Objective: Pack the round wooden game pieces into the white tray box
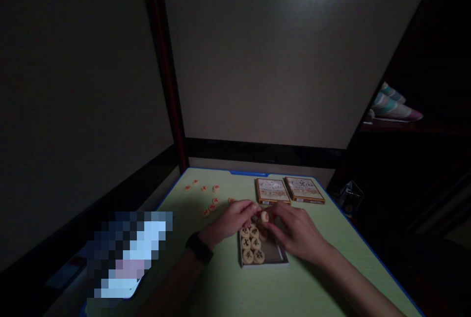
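— While the right hand (294, 231) hovers, what's in it?
— Fingers pinched on a round pale wooden game piece (264, 217), just above the shallow grey rectangular tray (280, 256) of black-marked discs (253, 244).
— And the left hand (233, 219)?
— Curled at nine o'clock of the piece; I cannot tell if it grips anything. Loose red-marked discs (209, 199) lie at ten o'clock, two flat orange boxes (273, 190) at twelve.

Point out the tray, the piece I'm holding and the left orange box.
tray (274, 254): head view, bare right floor.
held piece (264, 216): head view, round face.
left orange box (273, 190): head view, lid middle.
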Available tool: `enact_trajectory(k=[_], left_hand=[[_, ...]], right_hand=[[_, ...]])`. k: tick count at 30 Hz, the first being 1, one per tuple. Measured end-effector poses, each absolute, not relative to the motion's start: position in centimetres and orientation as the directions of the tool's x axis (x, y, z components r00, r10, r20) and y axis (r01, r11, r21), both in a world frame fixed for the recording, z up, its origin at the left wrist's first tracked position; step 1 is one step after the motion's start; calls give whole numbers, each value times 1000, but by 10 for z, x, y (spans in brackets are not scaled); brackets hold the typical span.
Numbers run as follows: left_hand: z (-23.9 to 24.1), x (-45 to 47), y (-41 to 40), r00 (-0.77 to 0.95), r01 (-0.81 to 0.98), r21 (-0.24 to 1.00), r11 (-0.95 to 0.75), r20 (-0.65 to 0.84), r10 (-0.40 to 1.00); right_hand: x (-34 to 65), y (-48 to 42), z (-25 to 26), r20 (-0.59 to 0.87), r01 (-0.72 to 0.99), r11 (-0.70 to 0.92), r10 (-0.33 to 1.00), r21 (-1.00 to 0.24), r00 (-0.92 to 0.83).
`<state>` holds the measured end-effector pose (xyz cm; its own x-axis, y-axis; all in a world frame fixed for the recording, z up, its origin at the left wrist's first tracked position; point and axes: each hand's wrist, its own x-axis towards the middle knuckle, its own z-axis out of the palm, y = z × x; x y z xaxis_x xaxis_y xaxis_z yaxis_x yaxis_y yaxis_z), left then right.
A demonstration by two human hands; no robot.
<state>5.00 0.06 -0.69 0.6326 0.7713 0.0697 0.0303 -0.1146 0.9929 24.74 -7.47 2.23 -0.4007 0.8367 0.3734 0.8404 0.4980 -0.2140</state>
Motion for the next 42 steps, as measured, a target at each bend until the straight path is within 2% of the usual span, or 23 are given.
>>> enact_trajectory(k=[5,7,14,20,33,37,42], left_hand=[[-11,49,14,396,65,972,-226,183,900],[-12,49,16,343,100,964,-246,199,918],[-10,49,13,333,145,953,-266,206,920],[-10,49,12,333,150,951,-272,211,919],[-9,50,12,327,131,953,-273,219,919],[-9,45,17,293,106,960,-258,218,931],[-9,37,31,146,134,948,-290,270,952]], right_hand=[[249,-73,34,85,904,411,911,-118,-403],[245,-74,32,41,904,420,907,-83,-418],[237,-76,21,30,908,410,912,-80,-409],[238,-72,11,37,926,360,933,-114,-358],[235,-70,6,53,895,392,919,-211,-390],[239,-73,16,38,877,384,920,-289,-390],[247,-75,24,60,841,383,918,-383,-391]])
